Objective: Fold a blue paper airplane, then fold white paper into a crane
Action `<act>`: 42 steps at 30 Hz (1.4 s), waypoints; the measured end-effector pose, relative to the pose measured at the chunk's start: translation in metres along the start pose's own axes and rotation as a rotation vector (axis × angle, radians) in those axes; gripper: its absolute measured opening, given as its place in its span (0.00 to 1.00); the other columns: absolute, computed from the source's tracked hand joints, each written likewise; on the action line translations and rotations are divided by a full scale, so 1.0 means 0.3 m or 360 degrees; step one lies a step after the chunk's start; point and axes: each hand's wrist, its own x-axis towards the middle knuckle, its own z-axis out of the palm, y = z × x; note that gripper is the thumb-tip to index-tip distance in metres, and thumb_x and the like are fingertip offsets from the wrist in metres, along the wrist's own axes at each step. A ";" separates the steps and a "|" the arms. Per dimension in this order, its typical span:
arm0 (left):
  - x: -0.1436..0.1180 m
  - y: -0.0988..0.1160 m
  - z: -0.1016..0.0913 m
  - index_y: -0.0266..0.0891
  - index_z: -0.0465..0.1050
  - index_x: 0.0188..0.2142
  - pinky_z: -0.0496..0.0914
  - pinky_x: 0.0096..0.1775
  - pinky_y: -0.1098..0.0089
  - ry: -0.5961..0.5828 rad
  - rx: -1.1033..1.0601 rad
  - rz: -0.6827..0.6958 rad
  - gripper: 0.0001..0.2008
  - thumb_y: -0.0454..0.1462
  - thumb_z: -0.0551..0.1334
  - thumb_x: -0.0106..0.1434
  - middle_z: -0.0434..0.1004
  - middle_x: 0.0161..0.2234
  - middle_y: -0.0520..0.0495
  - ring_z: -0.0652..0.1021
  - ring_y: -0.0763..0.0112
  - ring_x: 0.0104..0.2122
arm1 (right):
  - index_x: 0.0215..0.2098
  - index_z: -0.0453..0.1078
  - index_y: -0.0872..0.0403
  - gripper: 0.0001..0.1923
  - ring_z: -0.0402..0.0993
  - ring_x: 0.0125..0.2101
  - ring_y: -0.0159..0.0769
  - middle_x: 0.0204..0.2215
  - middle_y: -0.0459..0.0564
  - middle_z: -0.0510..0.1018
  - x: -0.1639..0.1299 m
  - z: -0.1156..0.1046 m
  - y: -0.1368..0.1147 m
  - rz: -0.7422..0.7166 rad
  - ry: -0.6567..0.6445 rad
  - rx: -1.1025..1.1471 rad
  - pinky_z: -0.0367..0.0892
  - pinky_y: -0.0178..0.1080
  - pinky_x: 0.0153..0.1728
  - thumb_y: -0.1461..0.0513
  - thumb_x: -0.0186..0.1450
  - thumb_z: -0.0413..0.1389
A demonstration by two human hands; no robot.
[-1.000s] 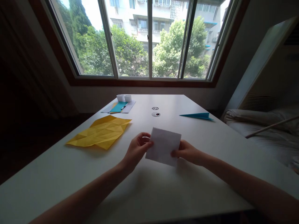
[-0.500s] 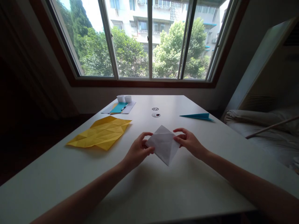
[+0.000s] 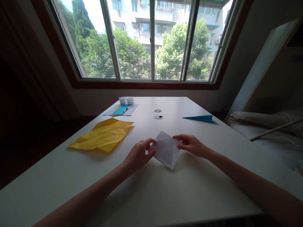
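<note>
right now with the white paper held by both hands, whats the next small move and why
Probably lower the white paper flat onto the table and press its crease. The left hand and right hand pinch its opposite corners, it sits turned like a diamond with its lower tip near the tabletop, and a fold line already runs across it.

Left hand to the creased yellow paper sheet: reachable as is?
Probably yes. The left hand pinches the folded white paper together with the right hand, so it must let go first. The bare white table between it and the creased yellow paper sheet leaves the way free.
</note>
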 end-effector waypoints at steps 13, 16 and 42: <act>-0.006 -0.019 0.018 0.43 0.72 0.42 0.65 0.45 0.60 -0.0209 0.0332 0.0325 0.12 0.36 0.57 0.59 0.73 0.40 0.45 0.68 0.60 0.45 | 0.45 0.71 0.51 0.20 0.71 0.42 0.40 0.43 0.52 0.76 -0.055 0.023 -0.073 -0.0686 -0.0424 -0.1204 0.61 0.44 0.47 0.51 0.57 0.57; -0.007 -0.019 0.018 0.44 0.72 0.42 0.65 0.45 0.61 -0.0210 0.0321 0.0353 0.11 0.36 0.56 0.60 0.73 0.40 0.45 0.68 0.60 0.45 | 0.45 0.71 0.51 0.21 0.71 0.41 0.40 0.42 0.52 0.76 -0.055 0.023 -0.076 -0.0708 -0.0426 -0.1228 0.61 0.44 0.46 0.50 0.57 0.57; -0.008 -0.008 0.025 0.43 0.71 0.43 0.65 0.44 0.60 -0.0154 0.0365 0.0390 0.12 0.36 0.55 0.61 0.73 0.41 0.44 0.68 0.60 0.45 | 0.43 0.71 0.51 0.14 0.73 0.37 0.36 0.39 0.52 0.77 -0.056 0.024 -0.066 -0.0853 -0.0421 -0.1352 0.66 0.39 0.39 0.61 0.66 0.46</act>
